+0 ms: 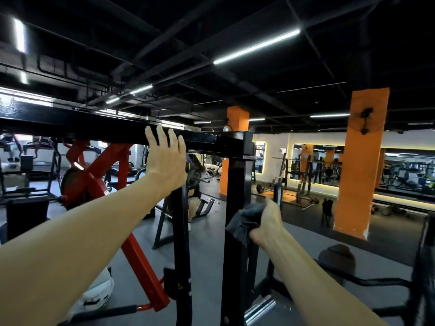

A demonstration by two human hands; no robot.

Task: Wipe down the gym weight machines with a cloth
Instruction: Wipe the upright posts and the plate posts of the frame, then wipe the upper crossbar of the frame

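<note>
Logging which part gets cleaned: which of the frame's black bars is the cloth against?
The upright post, where the right hand presses the grey cloth. The horizontal top beam only has the bare left hand on it.

Dim gym under a black ceiling, lit by white tube lights (256,47) that glare at upper left and top centre. Warm yellow strip light glows round mirrors (317,164) at right. Forearms in the foreground are brightly lit. Wide-angle distortion bends the edges; far machines look soft and slightly blurred.
</note>
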